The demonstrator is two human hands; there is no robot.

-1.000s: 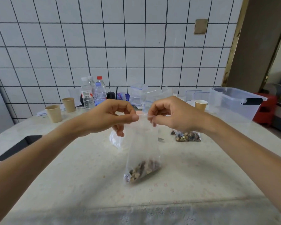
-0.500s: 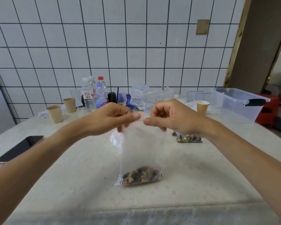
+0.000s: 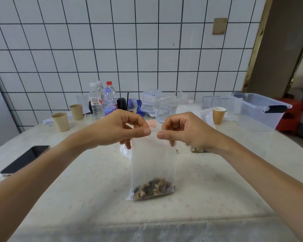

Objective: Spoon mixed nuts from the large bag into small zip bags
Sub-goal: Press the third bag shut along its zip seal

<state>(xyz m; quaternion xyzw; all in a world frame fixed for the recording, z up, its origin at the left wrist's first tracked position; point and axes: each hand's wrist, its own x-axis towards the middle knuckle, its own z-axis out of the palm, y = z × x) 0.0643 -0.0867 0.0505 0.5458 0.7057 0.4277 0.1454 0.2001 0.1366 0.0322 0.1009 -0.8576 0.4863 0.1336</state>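
**Small zip bag held upright by its top edge**

Head view: the left hand (image 3: 117, 128) and right hand (image 3: 185, 130) each pinch the top edge of the small zip bag (image 3: 152, 165) between thumb and curled fingers (image 3: 145, 131), close together. The bag hangs above the tabletop (image 3: 77, 180), long axis vertical, mouth up — mixed nuts (image 3: 153, 188) settled at its bottom. Another filled bag (image 3: 198, 150) lies behind the right wrist. Water bottles (image 3: 103, 100) carry labels; the blue script is too blurred to read. A phone (image 3: 24, 159) lies at the left.

Phone (image 3: 24, 158), cups (image 3: 60, 121), bottles (image 3: 110, 99)
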